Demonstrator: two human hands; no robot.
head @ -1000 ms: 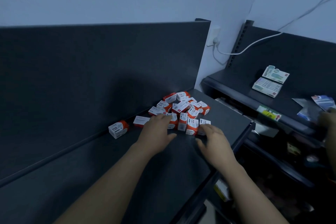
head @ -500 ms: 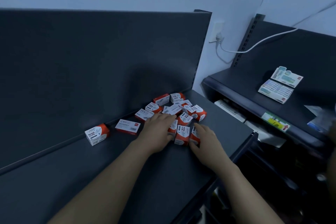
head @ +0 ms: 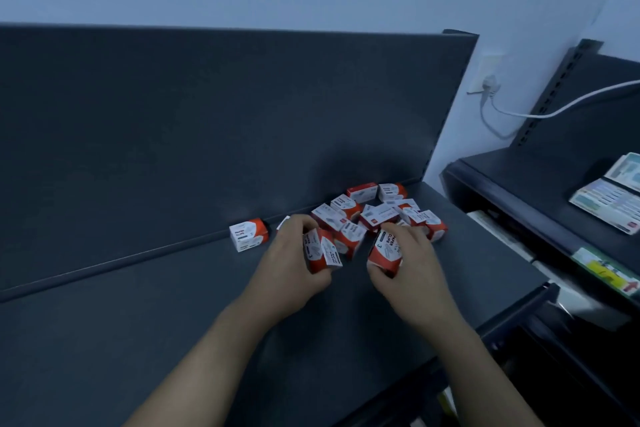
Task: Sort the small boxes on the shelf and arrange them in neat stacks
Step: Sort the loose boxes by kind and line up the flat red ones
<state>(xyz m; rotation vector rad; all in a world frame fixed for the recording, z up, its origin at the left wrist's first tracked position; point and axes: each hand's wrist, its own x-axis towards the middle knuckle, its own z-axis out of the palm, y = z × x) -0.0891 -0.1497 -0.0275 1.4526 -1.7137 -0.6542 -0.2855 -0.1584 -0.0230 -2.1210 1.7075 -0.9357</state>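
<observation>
Several small red-and-white boxes lie in a loose pile at the back right of a dark shelf. My left hand grips two of these boxes side by side, lifted just in front of the pile. My right hand holds one paper clips box, fingers curled over its top and thumb under it. One single box stands apart to the left against the back panel. Another box behind my left hand is mostly hidden.
The shelf's dark back panel rises behind the pile. A second shelf to the right carries flat card packs. A white cable runs from a wall socket. The shelf's front edge drops off at lower right.
Both hands went from resting on the pile to lifting boxes off it: the left now holds two, the right holds one. The camera has moved closer.
</observation>
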